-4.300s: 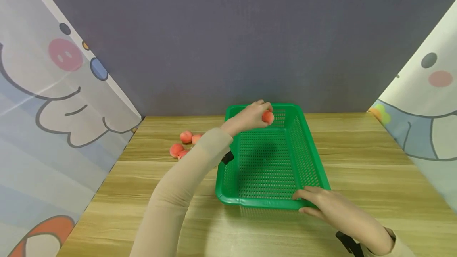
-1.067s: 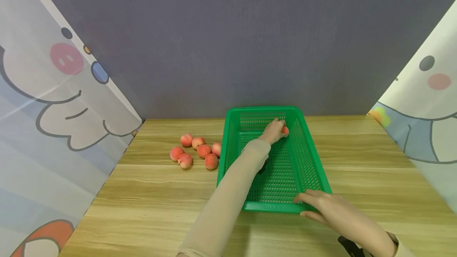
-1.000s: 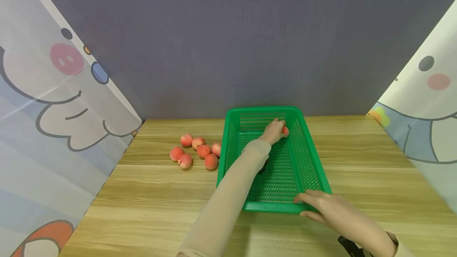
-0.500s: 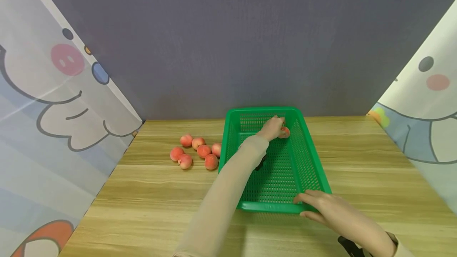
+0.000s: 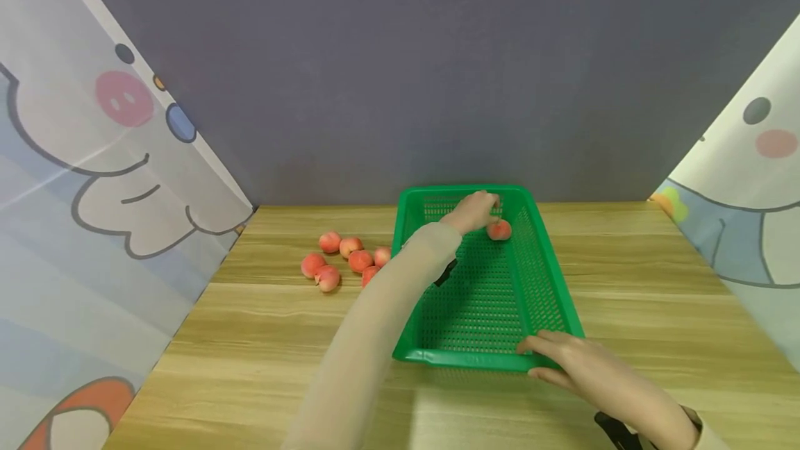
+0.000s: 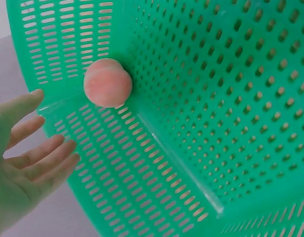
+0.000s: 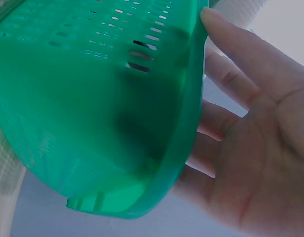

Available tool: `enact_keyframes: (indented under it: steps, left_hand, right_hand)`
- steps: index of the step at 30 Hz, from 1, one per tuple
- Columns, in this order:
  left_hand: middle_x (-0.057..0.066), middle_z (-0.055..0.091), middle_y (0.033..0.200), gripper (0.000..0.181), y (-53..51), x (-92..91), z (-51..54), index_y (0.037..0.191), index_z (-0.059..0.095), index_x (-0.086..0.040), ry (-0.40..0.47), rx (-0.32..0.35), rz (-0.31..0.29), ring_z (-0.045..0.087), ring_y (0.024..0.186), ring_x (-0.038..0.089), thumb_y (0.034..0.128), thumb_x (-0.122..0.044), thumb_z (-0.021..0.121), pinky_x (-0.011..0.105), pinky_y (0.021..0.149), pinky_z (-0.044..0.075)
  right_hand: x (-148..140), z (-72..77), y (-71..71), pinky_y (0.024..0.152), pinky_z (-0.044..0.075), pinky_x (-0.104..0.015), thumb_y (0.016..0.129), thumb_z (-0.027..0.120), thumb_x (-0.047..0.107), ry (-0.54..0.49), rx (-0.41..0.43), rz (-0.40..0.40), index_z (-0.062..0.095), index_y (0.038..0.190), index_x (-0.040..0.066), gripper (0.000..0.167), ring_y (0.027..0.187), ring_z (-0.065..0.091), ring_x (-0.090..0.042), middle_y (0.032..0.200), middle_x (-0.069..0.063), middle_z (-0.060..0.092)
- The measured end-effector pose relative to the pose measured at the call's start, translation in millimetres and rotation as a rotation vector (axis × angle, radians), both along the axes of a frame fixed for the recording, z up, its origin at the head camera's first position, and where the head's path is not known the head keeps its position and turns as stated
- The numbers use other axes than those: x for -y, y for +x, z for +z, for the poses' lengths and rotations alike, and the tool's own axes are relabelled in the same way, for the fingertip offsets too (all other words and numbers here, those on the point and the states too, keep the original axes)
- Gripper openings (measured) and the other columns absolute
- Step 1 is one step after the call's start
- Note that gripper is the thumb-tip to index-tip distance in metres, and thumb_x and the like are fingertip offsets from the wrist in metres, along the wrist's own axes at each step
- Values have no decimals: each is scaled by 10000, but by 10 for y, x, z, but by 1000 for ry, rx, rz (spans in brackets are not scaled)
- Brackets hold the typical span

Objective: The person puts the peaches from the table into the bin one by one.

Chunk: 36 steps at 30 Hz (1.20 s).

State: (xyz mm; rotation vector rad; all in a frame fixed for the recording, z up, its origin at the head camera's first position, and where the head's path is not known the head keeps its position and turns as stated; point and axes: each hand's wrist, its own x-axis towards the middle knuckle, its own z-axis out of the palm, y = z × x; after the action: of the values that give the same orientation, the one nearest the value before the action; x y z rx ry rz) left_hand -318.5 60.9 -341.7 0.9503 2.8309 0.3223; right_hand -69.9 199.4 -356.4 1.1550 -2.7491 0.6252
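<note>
- Peach [image 5: 498, 230] sits inside the green basket [image 5: 462, 358], near its far right corner.
- Left hand [image 5: 473, 212] — over the basket's far end, fingers loose, apart from the peach.
- Right hand [image 5: 571, 360] — grips the basket's near right rim.
- Other peaches [image 5: 360, 260] lie left of the basket.

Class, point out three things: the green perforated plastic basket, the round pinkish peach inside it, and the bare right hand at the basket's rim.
Green perforated plastic basket [image 5: 462, 360]: head view, near rim.
Round pinkish peach [image 6: 108, 85]: left wrist view, middle of visible side.
Bare right hand [image 5: 573, 358]: head view, its back.
</note>
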Motion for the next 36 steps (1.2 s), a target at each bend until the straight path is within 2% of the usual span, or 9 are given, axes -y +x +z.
enact_keyframes:
  steps: [6,11,18,25,29,36]
  left_hand:
    - [-1,523,1196,370,34,-2,92,1210,520,-101,-54,-16,-23,471,1097,140,869,-236,565,218,853,411]
    - [4,519,1181,356,97,10,189,1211,514,-89,-102,-21,-86,477,1065,134,885,-230,538,216,832,413]
    - [19,511,1191,358,219,11,346,1206,512,-95,-124,-26,-172,480,1022,119,878,-233,548,194,804,411]
    - [2,504,1175,361,371,34,498,1216,505,-117,-175,-53,-207,484,1005,103,882,-251,540,185,812,405]
    - [10,512,1146,356,461,93,586,1211,511,-109,-189,-80,-239,492,951,92,887,-258,530,174,781,412]
    - [8,529,1090,318,598,255,750,1163,546,-107,-162,-121,-279,500,912,87,883,-257,539,164,736,416]
  right_hand:
    - [-1,9,10,591,492,-250,824,603,271,14,-6,-13,584,1004,203,193,800,588,-106,932,84,585]
    - [3,13,14,595,489,-253,808,625,241,21,-1,-22,583,1000,212,199,800,585,-101,931,93,583]
    - [2,15,20,601,492,-268,798,634,240,34,-11,-37,584,1003,220,212,811,592,-123,934,94,588]
    - [1,8,17,589,488,-253,787,648,216,22,-26,-26,585,997,210,219,794,589,-104,924,93,585]
    - [4,7,17,587,489,-255,797,637,235,22,-24,-27,584,1001,213,213,794,590,-108,924,96,584]
    - [0,11,11,581,490,-247,806,627,231,12,2,-14,583,1007,200,208,787,593,-108,923,82,587]
